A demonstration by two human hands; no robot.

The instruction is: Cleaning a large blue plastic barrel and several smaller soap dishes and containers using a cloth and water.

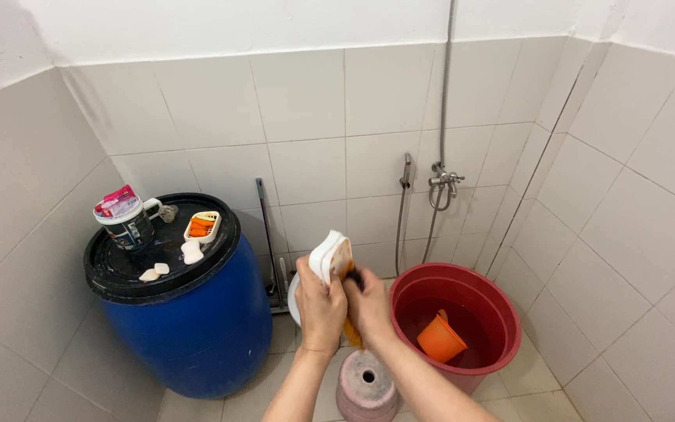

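Both hands grip one thing: left hand (pixel 320 301) clasps a white-and-orange soap dish (pixel 330 258), tilted upright; right hand (pixel 369 306) closed around its orange underside

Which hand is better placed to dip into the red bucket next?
Right, probably. The right hand is beside the red bucket with the orange scoop; the left hand holds the white dish, nearer the blue barrel.

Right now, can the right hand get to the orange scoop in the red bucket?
Probably yes. The orange scoop sits in the open red bucket just beside the right hand, with nothing over it. But that hand is busy on the white object that the left hand grips.
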